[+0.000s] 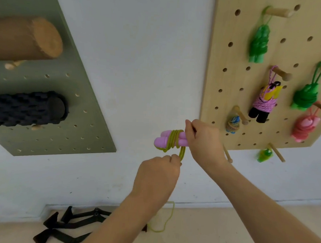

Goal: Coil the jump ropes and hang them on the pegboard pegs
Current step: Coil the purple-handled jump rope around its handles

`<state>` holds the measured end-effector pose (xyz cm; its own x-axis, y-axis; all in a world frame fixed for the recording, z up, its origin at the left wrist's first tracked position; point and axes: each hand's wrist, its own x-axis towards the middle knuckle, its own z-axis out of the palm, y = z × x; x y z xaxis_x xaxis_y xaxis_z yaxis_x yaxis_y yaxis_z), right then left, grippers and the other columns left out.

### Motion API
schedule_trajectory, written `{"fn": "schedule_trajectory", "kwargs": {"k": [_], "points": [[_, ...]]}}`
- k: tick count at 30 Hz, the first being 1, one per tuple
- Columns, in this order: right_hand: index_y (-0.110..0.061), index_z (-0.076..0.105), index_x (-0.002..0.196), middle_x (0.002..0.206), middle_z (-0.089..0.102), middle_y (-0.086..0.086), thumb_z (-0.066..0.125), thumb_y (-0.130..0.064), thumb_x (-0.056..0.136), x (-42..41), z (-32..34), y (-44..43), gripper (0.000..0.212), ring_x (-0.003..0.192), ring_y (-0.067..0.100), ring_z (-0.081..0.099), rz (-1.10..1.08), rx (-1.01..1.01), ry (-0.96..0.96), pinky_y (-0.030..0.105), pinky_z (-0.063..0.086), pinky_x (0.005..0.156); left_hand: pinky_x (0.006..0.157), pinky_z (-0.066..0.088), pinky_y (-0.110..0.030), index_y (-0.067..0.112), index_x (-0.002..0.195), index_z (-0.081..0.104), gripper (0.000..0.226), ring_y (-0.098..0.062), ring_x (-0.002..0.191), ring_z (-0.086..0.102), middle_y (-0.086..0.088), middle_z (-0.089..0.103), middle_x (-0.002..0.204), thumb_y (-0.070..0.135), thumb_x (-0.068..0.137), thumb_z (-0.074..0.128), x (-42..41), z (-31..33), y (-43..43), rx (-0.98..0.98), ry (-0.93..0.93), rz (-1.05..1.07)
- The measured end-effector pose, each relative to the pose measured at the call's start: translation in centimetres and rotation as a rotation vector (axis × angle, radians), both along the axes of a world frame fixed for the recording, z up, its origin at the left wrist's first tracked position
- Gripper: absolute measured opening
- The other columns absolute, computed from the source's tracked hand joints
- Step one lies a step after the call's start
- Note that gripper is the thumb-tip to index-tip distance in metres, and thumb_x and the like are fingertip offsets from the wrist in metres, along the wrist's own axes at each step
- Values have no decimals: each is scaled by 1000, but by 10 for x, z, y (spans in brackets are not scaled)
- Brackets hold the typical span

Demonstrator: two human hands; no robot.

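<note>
My right hand [204,141] grips two pink jump-rope handles [164,140] held side by side in front of the white wall. A yellow-green rope [174,140] is wound round them in a few turns. My left hand [158,173] pinches that rope just below the handles, and its slack end [167,219] hangs down to the floor. The wooden pegboard [232,51] at the right carries several coiled ropes on pegs: green [258,44], pink-and-black [263,103], dark green [305,98], pink-red [304,127], a small multicoloured one [233,123] and a small green one [265,155].
A green pegboard [83,107] at the left holds a brown cork roller [29,38] and a black foam roller [27,109]. Black folding stands [68,225] lie on the floor by the wall. Bare wooden pegs [277,155] stick out at the wooden board's lower edge.
</note>
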<state>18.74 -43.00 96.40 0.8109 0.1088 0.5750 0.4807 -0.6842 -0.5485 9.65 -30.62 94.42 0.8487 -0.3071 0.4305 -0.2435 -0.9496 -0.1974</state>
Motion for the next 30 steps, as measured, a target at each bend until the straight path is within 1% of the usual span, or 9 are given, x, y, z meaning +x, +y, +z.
{"fn": "schedule_trajectory", "kwargs": {"k": [6,10,13,15,19,22,25,28,30], "points": [[-20,25,61,53,30,-6,49,-25,97,12,1,-32,44,43,23,36,152,-302,-14,29,25,43,47,37,-24,21,80,68,12,-18,57,57,5,60,68,31,79,75,31,45,-11,21,97,-157],[-23,28,58,56,43,-3,44,-32,100,19,17,-63,45,54,20,40,304,-352,175,30,27,47,72,47,-24,33,89,75,12,-4,77,60,10,69,80,40,81,70,61,74,-18,-415,460,-74],[-22,33,55,50,39,-5,50,-29,97,19,18,-86,46,48,12,34,420,-235,242,24,25,45,63,46,-11,28,72,76,14,3,62,59,11,70,67,24,64,86,84,82,-35,-710,651,-112],[-15,37,54,49,35,-6,53,-27,96,23,19,-101,47,48,10,31,464,-60,296,24,27,47,72,53,-23,22,72,76,14,-6,67,64,1,72,70,20,63,87,98,79,-42,-881,793,-164],[6,50,66,50,41,1,52,-28,98,29,35,-124,47,45,8,35,517,184,414,25,32,44,57,44,-23,20,73,77,40,-10,59,57,-1,68,65,51,50,88,117,64,-53,-1216,980,-337],[4,54,65,41,40,-6,52,-25,99,33,41,-134,44,32,7,33,527,384,551,15,27,34,57,53,-23,14,71,76,49,-13,58,65,-4,70,65,50,42,92,126,45,-67,-1527,1096,-409],[5,54,68,41,39,-3,51,-23,99,39,40,-140,43,31,9,30,521,500,612,15,25,34,55,54,-22,17,70,76,42,-12,58,68,-3,71,68,39,41,94,132,27,-82,-1721,1058,-356],[-1,55,67,44,42,1,50,-23,100,45,33,-138,40,33,12,33,446,634,601,16,26,35,44,45,-20,15,83,65,5,-11,49,59,-9,62,74,13,86,62,134,15,-99,-1923,941,-119],[-4,54,67,45,43,4,48,-23,101,50,27,-132,39,32,15,35,348,715,583,17,26,34,41,39,-20,10,82,61,15,-12,45,49,-11,55,68,4,92,52,131,8,-109,-1973,755,-25]]}}
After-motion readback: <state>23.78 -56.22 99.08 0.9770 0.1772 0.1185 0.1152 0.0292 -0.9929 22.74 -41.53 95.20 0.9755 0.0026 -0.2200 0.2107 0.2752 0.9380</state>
